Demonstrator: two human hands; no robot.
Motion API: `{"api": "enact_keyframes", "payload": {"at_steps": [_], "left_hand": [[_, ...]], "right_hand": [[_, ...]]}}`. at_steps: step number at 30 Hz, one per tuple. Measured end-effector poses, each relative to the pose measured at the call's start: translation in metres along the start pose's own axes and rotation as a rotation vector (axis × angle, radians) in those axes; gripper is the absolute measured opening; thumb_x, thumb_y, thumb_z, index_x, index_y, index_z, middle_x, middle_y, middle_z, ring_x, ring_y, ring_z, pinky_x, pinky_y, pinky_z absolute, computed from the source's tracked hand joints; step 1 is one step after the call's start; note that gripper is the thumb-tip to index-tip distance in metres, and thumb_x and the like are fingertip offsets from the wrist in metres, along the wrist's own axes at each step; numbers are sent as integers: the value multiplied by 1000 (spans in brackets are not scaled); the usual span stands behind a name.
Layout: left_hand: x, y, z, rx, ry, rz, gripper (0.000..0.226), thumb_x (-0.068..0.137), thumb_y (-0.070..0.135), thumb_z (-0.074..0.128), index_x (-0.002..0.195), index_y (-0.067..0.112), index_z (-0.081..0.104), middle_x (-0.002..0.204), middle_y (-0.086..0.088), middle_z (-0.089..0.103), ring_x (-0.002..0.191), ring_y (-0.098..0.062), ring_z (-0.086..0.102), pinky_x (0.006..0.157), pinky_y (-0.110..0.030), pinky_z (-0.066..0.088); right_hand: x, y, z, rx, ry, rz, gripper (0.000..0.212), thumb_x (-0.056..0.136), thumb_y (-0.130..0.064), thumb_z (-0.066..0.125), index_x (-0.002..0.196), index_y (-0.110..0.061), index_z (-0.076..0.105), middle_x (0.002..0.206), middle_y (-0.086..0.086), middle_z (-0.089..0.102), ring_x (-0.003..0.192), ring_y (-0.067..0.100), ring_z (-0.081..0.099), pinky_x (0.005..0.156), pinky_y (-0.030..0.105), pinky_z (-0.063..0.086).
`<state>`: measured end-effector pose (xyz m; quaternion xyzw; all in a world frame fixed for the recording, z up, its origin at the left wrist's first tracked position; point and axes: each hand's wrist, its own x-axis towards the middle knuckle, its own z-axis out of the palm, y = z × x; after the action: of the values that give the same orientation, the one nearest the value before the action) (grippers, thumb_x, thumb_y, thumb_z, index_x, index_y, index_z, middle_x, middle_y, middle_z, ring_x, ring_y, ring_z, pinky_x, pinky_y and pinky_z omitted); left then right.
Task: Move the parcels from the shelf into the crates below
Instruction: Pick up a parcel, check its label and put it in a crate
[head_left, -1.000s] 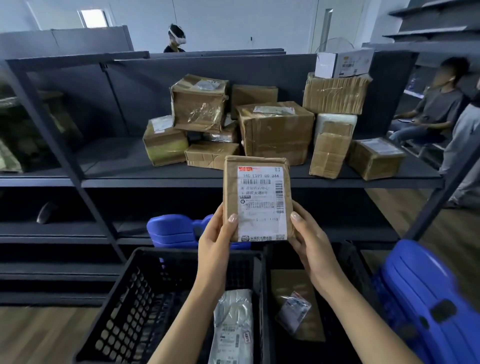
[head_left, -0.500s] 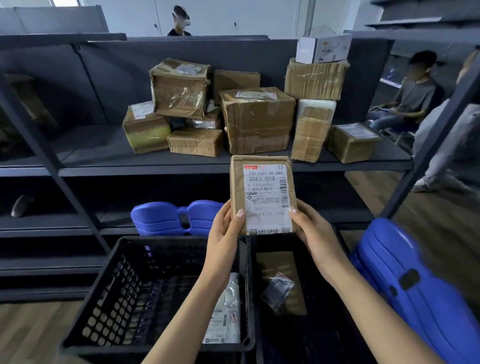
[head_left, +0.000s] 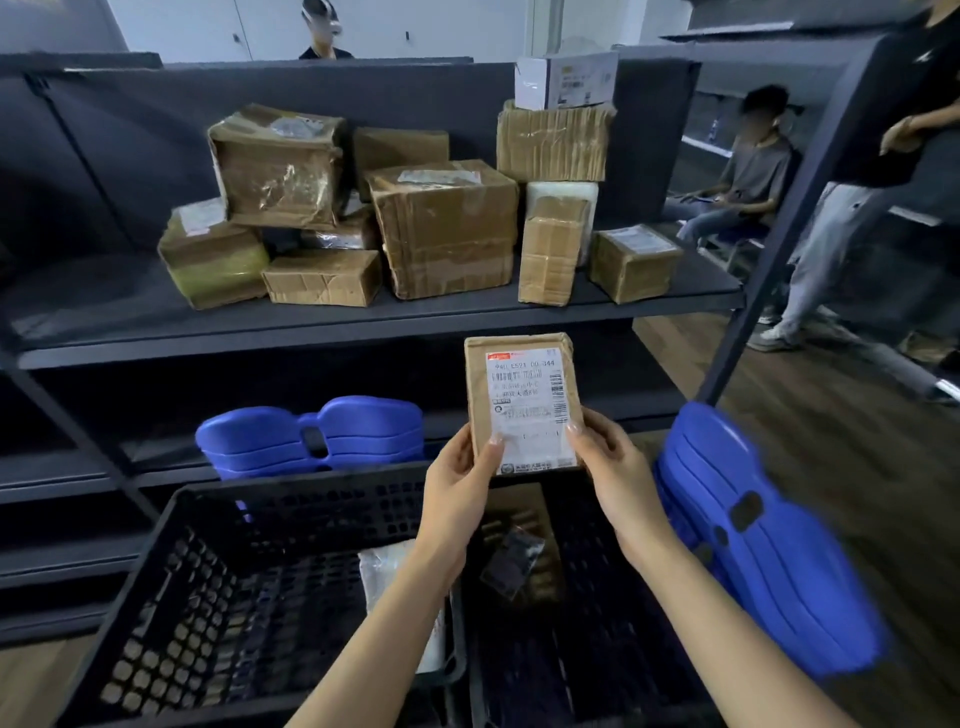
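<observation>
Shelving (head_left: 363, 325), dark metal: I log a heap of brown taped parcels (head_left: 447, 228) on its upper board. Crates, black, two, side by side below: left crate (head_left: 171, 597) holds a white bag (head_left: 395, 577); right crate (head_left: 613, 649) holds a flat carton (head_left: 519, 512) and a small dark pouch (head_left: 511, 569). Labelled parcel (head_left: 522, 400), upright, above the right crate's far rim, between my hands: left hand (head_left: 457, 480) grips its lower left edge, right hand (head_left: 613, 467) its lower right, thumbs on the label.

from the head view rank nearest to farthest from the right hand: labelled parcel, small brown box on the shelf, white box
1. labelled parcel, held in the right hand
2. small brown box, right end of the shelf
3. white box, top right, highest up
</observation>
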<state>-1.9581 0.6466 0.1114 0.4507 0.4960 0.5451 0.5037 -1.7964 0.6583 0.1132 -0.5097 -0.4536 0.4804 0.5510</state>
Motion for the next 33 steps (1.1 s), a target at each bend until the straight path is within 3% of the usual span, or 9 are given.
{"api": "enact_keyframes", "payload": {"at_steps": [7, 10, 12, 16, 20, 23, 25, 30, 33], "left_hand": [[15, -27, 59, 14, 62, -26, 33, 96, 33, 56, 125, 19, 63, 113, 8, 71, 109, -9, 65, 101, -36, 49], [20, -44, 89, 31, 120, -48, 30, 96, 34, 56, 122, 21, 64, 110, 10, 72, 105, -6, 65, 96, -30, 51], [22, -60, 106, 28, 163, -77, 26, 96, 32, 56, 118, 21, 65, 107, 9, 72, 104, -6, 66, 93, -28, 51], [21, -96, 132, 20, 193, -153, 32, 95, 33, 58, 122, 16, 65, 109, 4, 72, 104, -11, 67, 96, -36, 52], [14, -126, 142, 11, 187, -257, 36, 94, 36, 58, 125, 18, 63, 110, 2, 72, 106, -16, 67, 97, -41, 52], [15, -142, 142, 19, 208, -377, 45, 89, 44, 62, 128, 20, 59, 115, -7, 70, 112, -31, 64, 99, -48, 50], [14, -155, 142, -37, 216, -486, 52, 85, 47, 67, 127, 18, 58, 119, -15, 67, 115, -39, 60, 99, -51, 47], [11, -184, 141, -216, 163, -583, 52, 77, 44, 76, 121, 20, 60, 110, -2, 73, 102, -22, 70, 98, -44, 51], [14, -193, 140, -185, 188, -569, 40, 82, 40, 73, 117, 21, 64, 108, -1, 73, 102, -21, 69, 98, -43, 52]], "right_hand": [[18, 20, -54, 7, -2, 165, 52, 83, -45, 63, 128, -18, 58, 112, -7, 70, 105, 5, 65, 91, 24, 49], [23, 33, -76, 138, -23, 315, 23, 91, -35, 58, 108, -20, 64, 93, -13, 74, 87, -1, 68, 74, 16, 49], [26, 46, -86, 261, 11, 474, 8, 91, -31, 60, 94, -23, 63, 100, -5, 70, 95, 6, 64, 83, 22, 49], [34, 76, -101, 403, 18, 671, 9, 87, -27, 67, 92, -21, 62, 110, 10, 62, 107, 24, 60, 95, 33, 49], [35, 101, -107, 510, 33, 713, 11, 88, -20, 65, 98, -16, 64, 101, 10, 68, 96, 22, 61, 94, 32, 46], [36, 123, -111, 566, 65, 729, 20, 88, -19, 65, 107, -12, 64, 106, 14, 69, 101, 26, 62, 99, 35, 46], [35, 135, -113, 574, 61, 728, 22, 89, -20, 64, 109, -11, 64, 108, 14, 70, 100, 25, 64, 93, 32, 49], [35, 158, -119, 500, 46, 734, 26, 90, -21, 63, 114, -11, 63, 112, 12, 69, 107, 23, 64, 95, 30, 47], [40, 166, -122, 245, 19, 675, 33, 88, -27, 66, 119, -16, 60, 108, 3, 69, 98, 15, 65, 75, 24, 50]]}}
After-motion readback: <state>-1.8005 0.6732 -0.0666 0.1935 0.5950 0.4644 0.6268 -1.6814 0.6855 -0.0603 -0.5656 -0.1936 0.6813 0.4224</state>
